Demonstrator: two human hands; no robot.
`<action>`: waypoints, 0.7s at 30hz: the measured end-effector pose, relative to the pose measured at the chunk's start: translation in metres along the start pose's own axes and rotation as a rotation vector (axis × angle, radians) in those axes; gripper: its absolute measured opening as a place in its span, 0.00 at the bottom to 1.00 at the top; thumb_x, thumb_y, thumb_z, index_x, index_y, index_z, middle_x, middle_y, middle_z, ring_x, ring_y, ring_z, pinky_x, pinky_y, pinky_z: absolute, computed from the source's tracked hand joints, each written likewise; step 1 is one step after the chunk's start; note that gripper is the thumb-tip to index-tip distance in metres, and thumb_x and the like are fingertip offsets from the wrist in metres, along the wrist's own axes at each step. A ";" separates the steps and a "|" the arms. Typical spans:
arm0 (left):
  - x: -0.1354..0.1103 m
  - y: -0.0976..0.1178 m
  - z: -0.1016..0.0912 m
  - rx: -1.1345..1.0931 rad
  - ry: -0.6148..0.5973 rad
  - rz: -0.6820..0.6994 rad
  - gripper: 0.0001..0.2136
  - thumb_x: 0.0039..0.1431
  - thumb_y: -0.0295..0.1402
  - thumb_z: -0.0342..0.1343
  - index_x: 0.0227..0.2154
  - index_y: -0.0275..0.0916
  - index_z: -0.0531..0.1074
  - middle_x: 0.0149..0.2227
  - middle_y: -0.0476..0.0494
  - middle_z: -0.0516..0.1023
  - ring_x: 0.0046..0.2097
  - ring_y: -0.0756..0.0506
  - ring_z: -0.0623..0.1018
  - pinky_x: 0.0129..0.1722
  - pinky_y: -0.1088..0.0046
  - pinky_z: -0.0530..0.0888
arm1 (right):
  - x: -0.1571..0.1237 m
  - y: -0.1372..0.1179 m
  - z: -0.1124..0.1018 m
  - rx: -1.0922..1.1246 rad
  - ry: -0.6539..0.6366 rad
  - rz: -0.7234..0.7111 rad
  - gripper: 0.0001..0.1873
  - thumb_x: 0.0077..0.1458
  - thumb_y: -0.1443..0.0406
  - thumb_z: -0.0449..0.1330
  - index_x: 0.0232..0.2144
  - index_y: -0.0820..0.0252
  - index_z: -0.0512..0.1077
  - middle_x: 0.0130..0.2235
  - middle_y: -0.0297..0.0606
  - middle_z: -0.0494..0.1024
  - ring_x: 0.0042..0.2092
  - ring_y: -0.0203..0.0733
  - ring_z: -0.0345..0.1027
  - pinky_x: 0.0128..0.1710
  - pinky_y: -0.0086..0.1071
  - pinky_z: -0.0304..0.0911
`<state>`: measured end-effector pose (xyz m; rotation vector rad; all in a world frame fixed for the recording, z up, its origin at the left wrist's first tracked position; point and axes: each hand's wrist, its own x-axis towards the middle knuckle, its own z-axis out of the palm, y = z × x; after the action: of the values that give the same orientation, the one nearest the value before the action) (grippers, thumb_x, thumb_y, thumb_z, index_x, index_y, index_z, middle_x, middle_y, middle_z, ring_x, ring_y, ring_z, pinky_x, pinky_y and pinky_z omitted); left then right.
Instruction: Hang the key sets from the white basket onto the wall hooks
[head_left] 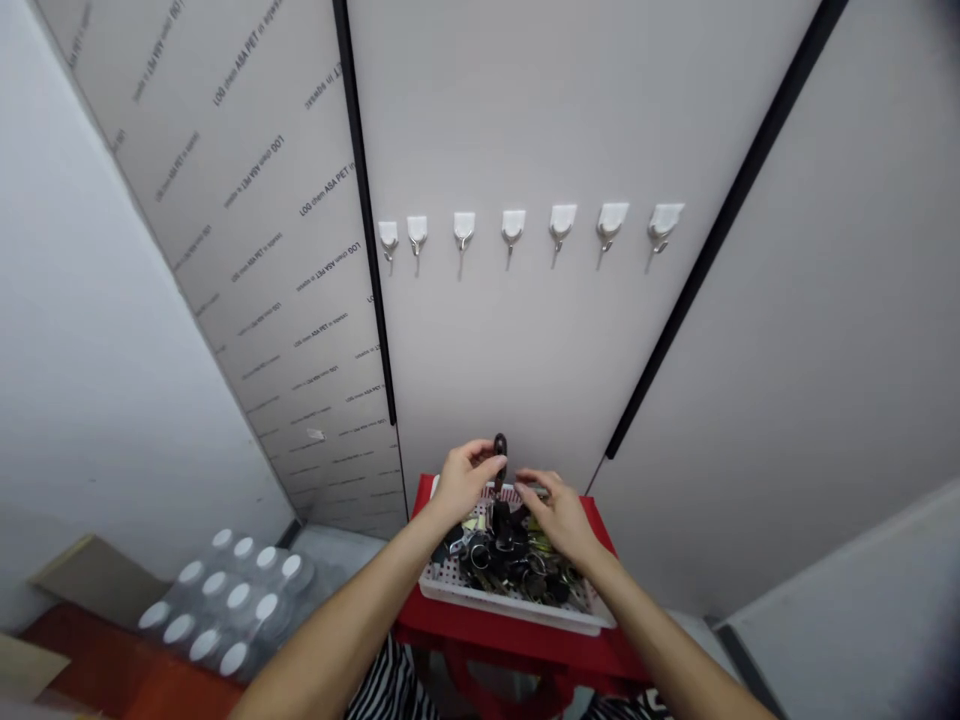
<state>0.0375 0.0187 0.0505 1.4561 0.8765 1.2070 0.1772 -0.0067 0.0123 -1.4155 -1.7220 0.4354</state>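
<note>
Head view, reference: white basket (517,605). Left hand (465,480) pinches a dark keychain (500,446) above the basket's far side. Right hand (559,512), fingers parted and released, is over the basket's right part. Heaped keychains (517,568) lie inside the basket.

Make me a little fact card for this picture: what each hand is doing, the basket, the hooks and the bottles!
Left hand: pinching a dark loop
Right hand: over the basket, thumb and fingers apart
Basket: white, on a red stand, holding a jumble of dark pieces and metal rings
Hooks: seven, white-backed, in a row, nothing hanging
Bottles: white-capped, grouped at lower left
</note>
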 end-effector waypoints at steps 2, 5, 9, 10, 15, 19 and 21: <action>0.002 0.006 0.003 0.018 -0.068 0.032 0.09 0.39 0.30 0.50 0.27 0.32 0.67 0.25 0.47 0.70 0.27 0.53 0.66 0.29 0.79 0.64 | 0.005 -0.010 -0.001 0.168 -0.010 0.018 0.15 0.43 0.60 0.48 0.33 0.62 0.65 0.34 0.40 0.69 0.36 0.38 0.60 0.35 0.31 0.56; 0.008 0.009 0.007 0.082 -0.094 0.060 0.09 0.39 0.30 0.50 0.27 0.32 0.67 0.24 0.47 0.69 0.26 0.53 0.66 0.28 0.79 0.64 | 0.012 -0.025 -0.003 0.354 -0.047 0.017 0.14 0.43 0.60 0.48 0.31 0.62 0.65 0.31 0.38 0.70 0.34 0.36 0.61 0.35 0.31 0.56; 0.015 0.012 0.008 0.146 -0.089 0.088 0.10 0.39 0.31 0.51 0.26 0.32 0.68 0.23 0.48 0.68 0.26 0.54 0.65 0.27 0.79 0.63 | 0.016 -0.038 -0.007 0.465 -0.023 0.047 0.11 0.41 0.62 0.51 0.27 0.63 0.65 0.24 0.34 0.69 0.27 0.34 0.61 0.30 0.28 0.57; 0.016 0.013 0.008 0.147 -0.093 0.095 0.10 0.39 0.31 0.51 0.26 0.32 0.68 0.23 0.48 0.68 0.26 0.54 0.65 0.27 0.79 0.63 | 0.016 -0.040 -0.009 0.484 -0.014 0.059 0.10 0.40 0.62 0.51 0.26 0.63 0.64 0.23 0.33 0.68 0.26 0.32 0.60 0.28 0.27 0.57; 0.020 0.015 0.009 0.169 -0.056 0.159 0.10 0.39 0.32 0.51 0.26 0.32 0.69 0.26 0.46 0.68 0.29 0.52 0.66 0.31 0.78 0.64 | 0.018 -0.045 -0.017 0.535 -0.006 0.107 0.09 0.39 0.62 0.52 0.24 0.63 0.64 0.20 0.31 0.66 0.23 0.30 0.58 0.23 0.25 0.55; 0.021 0.011 0.016 0.089 -0.129 0.099 0.14 0.40 0.32 0.50 0.33 0.33 0.66 0.31 0.44 0.69 0.33 0.51 0.67 0.33 0.76 0.63 | 0.029 -0.047 -0.033 0.531 0.066 0.125 0.11 0.39 0.61 0.52 0.23 0.64 0.64 0.18 0.31 0.65 0.21 0.30 0.57 0.21 0.24 0.53; 0.023 0.011 0.024 0.063 -0.228 0.080 0.13 0.41 0.32 0.48 0.32 0.32 0.67 0.29 0.45 0.70 0.31 0.51 0.67 0.32 0.77 0.63 | 0.040 -0.050 -0.044 0.532 0.132 0.118 0.11 0.39 0.60 0.52 0.21 0.64 0.64 0.18 0.31 0.65 0.20 0.29 0.55 0.19 0.24 0.52</action>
<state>0.0652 0.0321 0.0664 1.6562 0.7115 1.0530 0.1797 0.0043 0.0896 -1.1266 -1.2922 0.7814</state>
